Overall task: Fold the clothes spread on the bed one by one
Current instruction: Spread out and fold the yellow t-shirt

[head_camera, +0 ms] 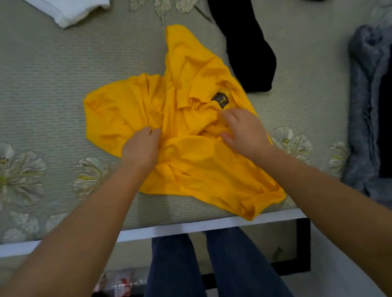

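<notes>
Your left hand (142, 149) has its fingers curled into a bunch of the yellow shirt (188, 134), gripping the fabric near its middle. Your right hand (244, 131) pinches a fold just below the black neck label (220, 99), fingers bent. The shirt lies crumpled on the bed (39, 92) close to its near edge, its long axis running from the far tip down towards you and to the right. A black garment (247, 46) lies beyond it, a white one (66, 7) far left, grey folded clothes (364, 106) at right
</notes>
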